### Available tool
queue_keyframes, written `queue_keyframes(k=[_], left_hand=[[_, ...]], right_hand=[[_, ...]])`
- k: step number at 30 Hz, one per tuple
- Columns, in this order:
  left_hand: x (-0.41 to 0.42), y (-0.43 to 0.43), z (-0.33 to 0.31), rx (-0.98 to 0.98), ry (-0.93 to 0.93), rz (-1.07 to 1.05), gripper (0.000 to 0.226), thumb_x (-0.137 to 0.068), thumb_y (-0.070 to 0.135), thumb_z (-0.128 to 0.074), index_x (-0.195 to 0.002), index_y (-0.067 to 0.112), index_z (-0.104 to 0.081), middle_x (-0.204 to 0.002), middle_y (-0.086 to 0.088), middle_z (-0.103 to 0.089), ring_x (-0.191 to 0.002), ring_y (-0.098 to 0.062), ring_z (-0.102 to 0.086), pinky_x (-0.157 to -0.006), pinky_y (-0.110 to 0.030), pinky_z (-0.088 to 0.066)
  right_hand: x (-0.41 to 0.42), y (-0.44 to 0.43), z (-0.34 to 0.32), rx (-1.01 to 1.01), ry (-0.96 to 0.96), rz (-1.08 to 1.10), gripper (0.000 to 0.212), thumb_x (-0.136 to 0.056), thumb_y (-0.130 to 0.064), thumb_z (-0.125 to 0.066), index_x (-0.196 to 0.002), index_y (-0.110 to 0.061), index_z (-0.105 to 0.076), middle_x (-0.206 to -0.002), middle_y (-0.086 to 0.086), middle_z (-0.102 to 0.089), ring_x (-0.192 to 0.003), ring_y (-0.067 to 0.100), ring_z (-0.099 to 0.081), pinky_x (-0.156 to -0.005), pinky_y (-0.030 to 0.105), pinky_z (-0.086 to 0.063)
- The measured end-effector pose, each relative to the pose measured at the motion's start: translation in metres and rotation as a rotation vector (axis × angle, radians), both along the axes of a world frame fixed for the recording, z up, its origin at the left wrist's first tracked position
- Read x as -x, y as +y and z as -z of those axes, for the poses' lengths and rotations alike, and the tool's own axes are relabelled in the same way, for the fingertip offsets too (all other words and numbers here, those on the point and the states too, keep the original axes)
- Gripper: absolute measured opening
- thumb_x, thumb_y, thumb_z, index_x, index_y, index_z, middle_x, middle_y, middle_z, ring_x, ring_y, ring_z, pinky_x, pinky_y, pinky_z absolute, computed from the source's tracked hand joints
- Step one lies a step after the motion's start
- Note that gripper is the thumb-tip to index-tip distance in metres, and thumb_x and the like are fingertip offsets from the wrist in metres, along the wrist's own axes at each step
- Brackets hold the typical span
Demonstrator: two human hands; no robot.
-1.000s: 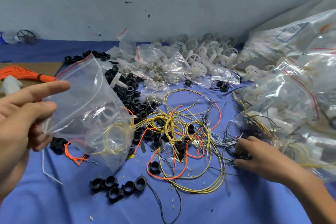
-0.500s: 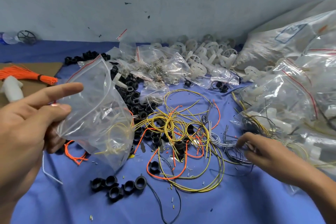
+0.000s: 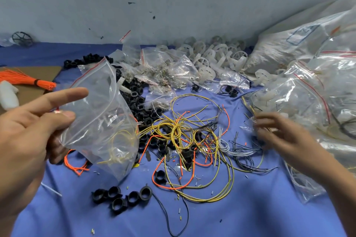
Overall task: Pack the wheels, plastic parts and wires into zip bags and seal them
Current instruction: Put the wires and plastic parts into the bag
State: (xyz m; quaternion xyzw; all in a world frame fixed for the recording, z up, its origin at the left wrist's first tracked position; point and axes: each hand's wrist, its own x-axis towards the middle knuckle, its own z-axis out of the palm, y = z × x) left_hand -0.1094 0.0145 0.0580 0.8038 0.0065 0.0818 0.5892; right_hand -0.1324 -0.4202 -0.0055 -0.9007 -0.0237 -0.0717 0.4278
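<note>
- Right hand (image 3: 279, 134) has lifted off the dark wires and shifted right. It is blurred beside the filled bags (image 3: 300, 98), so its grip cannot be told.
- Left hand (image 3: 28, 136) pinches the side edge of the clear zip bag (image 3: 102, 113), index finger straight. The bag hangs to its right with yellow wire inside.
- Tangled wires (image 3: 183, 134) lie on the blue cloth (image 3: 250, 208) between the hands.

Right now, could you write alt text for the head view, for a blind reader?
The left hand holds up a clear zip bag with yellow wire inside; the blurred right hand hovers over tangled wires on blue cloth.
</note>
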Motion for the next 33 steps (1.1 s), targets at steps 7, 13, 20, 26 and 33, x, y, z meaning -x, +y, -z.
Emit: queue_keyframes(k=[7, 13, 20, 26, 33], left_hand=[[-0.003, -0.004, 0.005, 0.192, 0.014, -0.016, 0.049, -0.1, -0.007, -0.028, -0.116, 0.022, -0.063, -0.05, -0.006, -0.035, -0.046, -0.025, -0.009, -0.045, -0.024, -0.006], [0.003, -0.008, 0.006, 0.154, -0.031, 0.027, 0.052, -0.099, -0.009, -0.032, -0.108, 0.024, -0.071, -0.083, -0.015, -0.035, -0.05, -0.029, -0.012, -0.044, -0.028, -0.008], [0.011, -0.018, -0.001, 0.164, -0.048, 0.045, 0.047, -0.098, -0.006, -0.033, -0.118, 0.018, -0.068, -0.059, -0.026, -0.012, -0.048, -0.028, -0.006, -0.046, -0.02, -0.009], [0.009, -0.02, -0.001, 0.124, -0.046, 0.06, 0.044, -0.098, -0.007, -0.035, -0.116, 0.016, -0.068, -0.063, -0.038, -0.022, -0.05, -0.04, -0.003, -0.043, -0.028, -0.004], [0.018, -0.026, 0.003, 0.109, -0.134, 0.059, 0.045, -0.094, -0.001, -0.05, -0.115, 0.032, -0.072, -0.053, -0.025, -0.022, -0.04, -0.025, -0.013, -0.038, -0.028, -0.008]], right_hand=[[0.01, 0.006, 0.057, 0.665, 0.341, -0.134, 0.017, -0.089, -0.041, -0.064, -0.102, -0.042, -0.054, -0.098, -0.014, -0.05, -0.091, -0.001, -0.05, -0.08, 0.018, -0.041], [0.004, 0.002, 0.051, 0.655, 0.394, -0.182, 0.013, -0.089, -0.038, -0.063, -0.096, -0.039, -0.051, -0.101, -0.014, -0.045, -0.096, 0.004, -0.049, -0.086, 0.021, -0.042], [0.01, -0.009, 0.037, 0.48, 0.262, -0.221, 0.012, -0.095, -0.023, -0.059, -0.088, -0.031, -0.053, -0.096, -0.008, -0.049, -0.088, 0.005, -0.049, -0.079, 0.018, -0.04], [0.013, -0.01, -0.008, -0.063, 0.11, -0.203, 0.004, -0.09, -0.026, -0.058, -0.092, -0.026, -0.061, -0.082, -0.001, -0.062, -0.076, 0.006, -0.053, -0.07, 0.02, -0.044], [0.012, 0.009, -0.05, -0.427, -0.066, -0.145, 0.028, -0.084, -0.04, -0.063, -0.101, -0.018, -0.069, -0.075, 0.004, -0.067, -0.061, 0.007, -0.055, -0.052, 0.009, -0.042]])
